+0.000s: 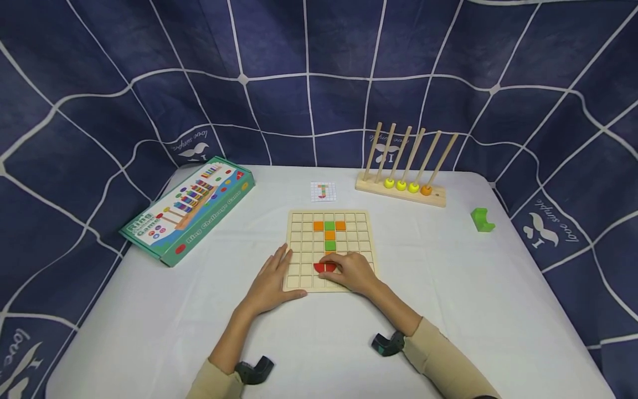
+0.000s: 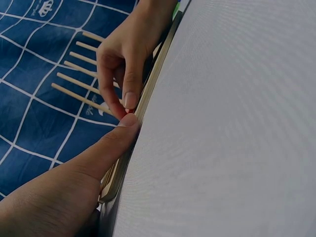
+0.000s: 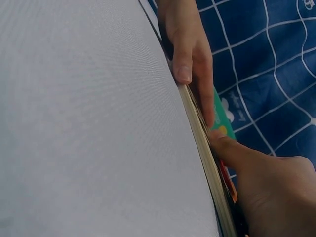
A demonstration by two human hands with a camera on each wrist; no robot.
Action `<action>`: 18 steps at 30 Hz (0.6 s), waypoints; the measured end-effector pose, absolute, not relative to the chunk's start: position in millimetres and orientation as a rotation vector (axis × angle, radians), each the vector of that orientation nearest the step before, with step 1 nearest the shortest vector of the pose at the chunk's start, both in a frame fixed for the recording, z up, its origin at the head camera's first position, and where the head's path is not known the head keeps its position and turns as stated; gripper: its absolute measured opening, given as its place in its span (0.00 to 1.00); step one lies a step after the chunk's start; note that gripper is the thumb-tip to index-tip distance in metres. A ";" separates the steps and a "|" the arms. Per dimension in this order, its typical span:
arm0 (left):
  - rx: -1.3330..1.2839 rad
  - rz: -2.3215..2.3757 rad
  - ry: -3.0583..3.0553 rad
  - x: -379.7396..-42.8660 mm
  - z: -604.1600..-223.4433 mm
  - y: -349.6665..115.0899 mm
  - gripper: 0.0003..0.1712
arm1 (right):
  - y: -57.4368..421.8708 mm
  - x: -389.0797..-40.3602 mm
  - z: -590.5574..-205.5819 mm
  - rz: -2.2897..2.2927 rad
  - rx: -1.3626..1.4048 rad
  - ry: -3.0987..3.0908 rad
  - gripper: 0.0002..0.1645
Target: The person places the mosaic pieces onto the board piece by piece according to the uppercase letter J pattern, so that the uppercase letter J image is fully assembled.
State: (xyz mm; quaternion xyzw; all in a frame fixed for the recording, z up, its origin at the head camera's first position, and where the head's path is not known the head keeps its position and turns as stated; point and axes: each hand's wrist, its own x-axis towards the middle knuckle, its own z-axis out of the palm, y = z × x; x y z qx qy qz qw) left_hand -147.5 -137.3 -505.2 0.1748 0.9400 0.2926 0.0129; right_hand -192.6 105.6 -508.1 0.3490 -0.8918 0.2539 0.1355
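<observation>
A square wooden grid board (image 1: 301,244) lies on the table with orange and green square tiles (image 1: 330,235) set in a T shape. Below the stem sit red quarter-round tiles (image 1: 319,268), side by side. My right hand (image 1: 356,271) reaches over the board from the right, thumb and forefinger pinching at the red tiles; a bit of red shows between these fingertips in the left wrist view. Part of the stem and the lower squares are hidden under it. My left hand (image 1: 269,285) rests along the board's left edge, fingers spread, thumb by the near left corner.
A small pattern card (image 1: 323,192) lies behind the board. To its right stands a wooden peg rack (image 1: 399,193) with yellow and orange beads. A green game box (image 1: 189,213) is at the left, and a green curved block (image 1: 482,220) at the far right.
</observation>
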 end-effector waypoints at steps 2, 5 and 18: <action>0.539 0.913 2.928 -147.5 -505.1 -137.7 0.64 | 105.2 -192.6 -508.3 0.742 1.014 -2.579 0.21; 0.536 0.918 2.922 -147.7 -505.4 -137.5 0.64 | 106.0 -192.5 -508.6 0.746 1.011 -2.579 0.21; 0.513 0.940 2.894 -145.8 -508.2 -135.5 0.64 | 158.8 -196.1 -495.8 0.970 0.736 -2.592 0.15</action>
